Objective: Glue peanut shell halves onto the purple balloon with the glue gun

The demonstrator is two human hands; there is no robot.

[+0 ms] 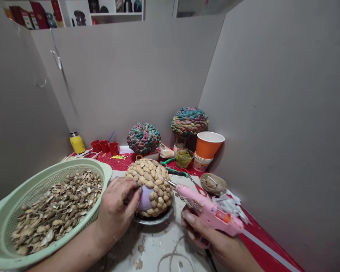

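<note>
A dome [149,173] covered in peanut shells sits in a shallow metal dish [155,220], with a bare purple patch [145,198] facing me. My left hand [117,204] is closed, its thumb and fingertips pinched together against the left edge of that patch. Whatever lies between these fingertips is hidden. In my right hand [200,226] is a pink hot glue gun [209,211], a glue stick [269,249] trailing from its back. Its metal nozzle points left, close to the shells on the dome's right side.
A green basket [103,170] of peanut shells stands at left. Two coloured shell-covered domes [144,138] stand behind, beside an orange paper cup [208,145]. Red-handled scissors [200,189], twine [214,184] and white scraps [232,206] lie at right. Grey panels [130,75] enclose the table.
</note>
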